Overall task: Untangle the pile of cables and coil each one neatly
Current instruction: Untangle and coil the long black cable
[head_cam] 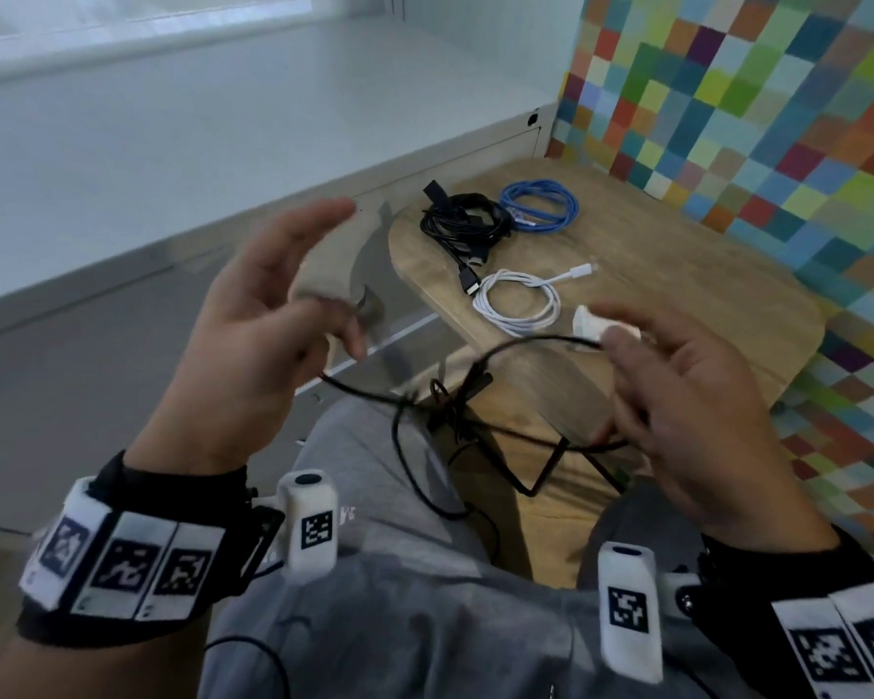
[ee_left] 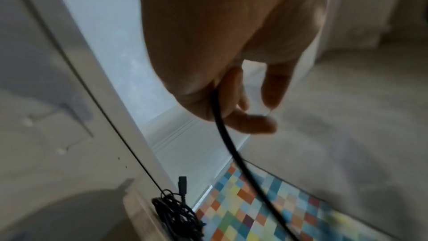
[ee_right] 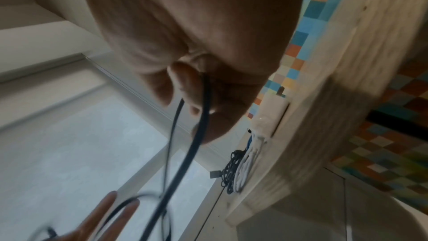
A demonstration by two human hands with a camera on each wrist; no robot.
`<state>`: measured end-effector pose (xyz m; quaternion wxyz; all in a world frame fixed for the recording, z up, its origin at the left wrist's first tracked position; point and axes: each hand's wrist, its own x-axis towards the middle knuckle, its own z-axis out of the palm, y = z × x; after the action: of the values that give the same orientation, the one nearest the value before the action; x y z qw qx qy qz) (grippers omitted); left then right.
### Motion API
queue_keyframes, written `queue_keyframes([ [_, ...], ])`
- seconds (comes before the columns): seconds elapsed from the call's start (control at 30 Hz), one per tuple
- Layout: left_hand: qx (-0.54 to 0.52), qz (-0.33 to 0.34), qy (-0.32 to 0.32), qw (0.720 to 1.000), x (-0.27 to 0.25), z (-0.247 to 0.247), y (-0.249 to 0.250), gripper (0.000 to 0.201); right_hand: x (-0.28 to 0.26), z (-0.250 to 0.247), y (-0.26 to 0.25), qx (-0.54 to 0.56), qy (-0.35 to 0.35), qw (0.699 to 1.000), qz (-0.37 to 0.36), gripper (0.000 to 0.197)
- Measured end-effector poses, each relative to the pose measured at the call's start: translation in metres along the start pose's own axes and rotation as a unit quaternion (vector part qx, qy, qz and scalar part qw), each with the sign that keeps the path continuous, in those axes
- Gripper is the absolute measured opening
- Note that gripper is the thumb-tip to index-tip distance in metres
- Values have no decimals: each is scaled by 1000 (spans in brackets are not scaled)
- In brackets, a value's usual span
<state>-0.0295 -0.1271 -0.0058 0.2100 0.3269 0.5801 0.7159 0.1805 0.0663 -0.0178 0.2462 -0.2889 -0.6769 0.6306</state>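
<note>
home room | wooden table (head_cam: 677, 254) | patchwork rug (head_cam: 803, 143) | white cabinet (head_cam: 172, 143)

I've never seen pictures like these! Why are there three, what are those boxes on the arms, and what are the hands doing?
A person wears three cameras: one on the head, one on each wrist; those boxes are the wrist cameras. The head picture looks down at both hands. The left hand and right hand hold a tangled black cable between them above the lap. The wrist pictures show that cable running through the fingers. On the wooden table lie a coiled blue cable, a black cable bundle and a coiled white cable.
</note>
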Motion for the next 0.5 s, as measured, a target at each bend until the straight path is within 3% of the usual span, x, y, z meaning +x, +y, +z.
queue_keyframes([
  [0.07,165,8,-22,986,-4,5,-1,54,-3,3,-3,-126,-52,991,-3,16],
  [0.13,252,-2,-88,964,-7,5,3,53,-5,7,-2,-149,-48,988,-20,15],
  [0.2,265,-47,-202,942,-8,-1,10,40,-5,8,1,-83,-28,996,-5,21],
  [0.27,268,-87,-261,923,-9,-5,17,20,-4,8,0,59,-12,998,9,30],
  [0.37,380,-76,-193,901,-10,2,14,48,-6,8,-8,149,-43,987,-37,26],
  [0.43,403,-41,-151,902,-10,17,7,39,-12,13,-12,130,-95,984,-72,18],
  [0.5,413,-32,-153,897,-13,34,1,41,-19,20,-14,119,-153,975,-107,12],
])
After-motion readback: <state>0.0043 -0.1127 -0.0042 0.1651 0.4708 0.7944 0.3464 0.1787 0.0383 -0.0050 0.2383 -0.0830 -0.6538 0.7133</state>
